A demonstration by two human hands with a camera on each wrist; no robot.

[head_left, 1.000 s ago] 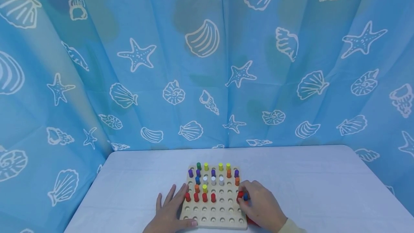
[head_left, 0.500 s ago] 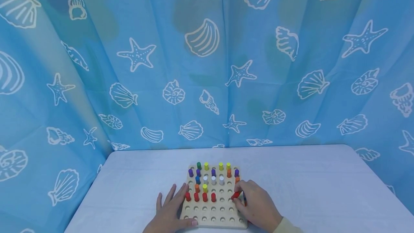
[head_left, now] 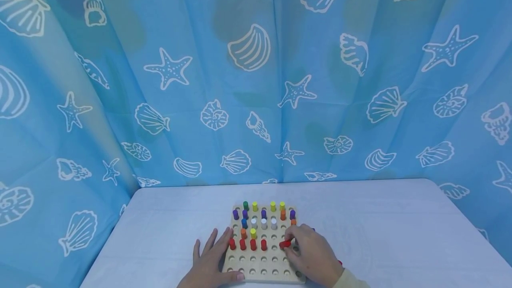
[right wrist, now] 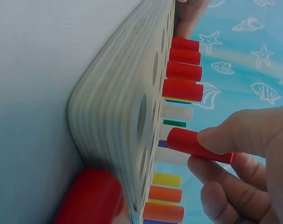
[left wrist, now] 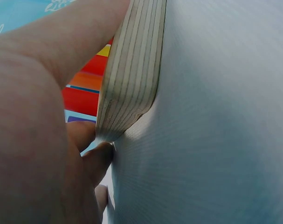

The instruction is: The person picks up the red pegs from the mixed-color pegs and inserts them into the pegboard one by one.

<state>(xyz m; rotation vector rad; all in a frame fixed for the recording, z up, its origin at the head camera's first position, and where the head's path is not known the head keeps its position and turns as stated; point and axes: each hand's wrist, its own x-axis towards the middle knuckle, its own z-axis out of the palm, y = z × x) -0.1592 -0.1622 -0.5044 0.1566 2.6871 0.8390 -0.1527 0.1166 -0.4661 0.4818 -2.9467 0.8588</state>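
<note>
A pale wooden pegboard [head_left: 258, 266] lies on the white-covered table, with coloured pegs standing in several of its holes. My left hand [head_left: 210, 263] rests along its left side, fingers spread and mostly straight, thumb on the near left corner. Over the right part of the board, my right hand [head_left: 316, 257] pinches a red peg [right wrist: 181, 141] between thumb and fingers. That peg is tilted almost flat, one end toward the board's surface and outside the holes. A row of red pegs [head_left: 253, 244] stands left of it.
Yellow pegs [head_left: 273, 206] stand in the far row, with white pegs [head_left: 264, 223] nearer. Another red peg [right wrist: 92, 198] lies beside the board's edge in the right wrist view. Partly behind the right hand, a bit of red [head_left: 340, 262] shows on the table. A shell-patterned curtain [head_left: 256, 101] hangs behind.
My right hand has moved left from the board's right edge, carrying the red peg further over the holes. Blue and red bits have come into sight right of it. The left hand stays put.
</note>
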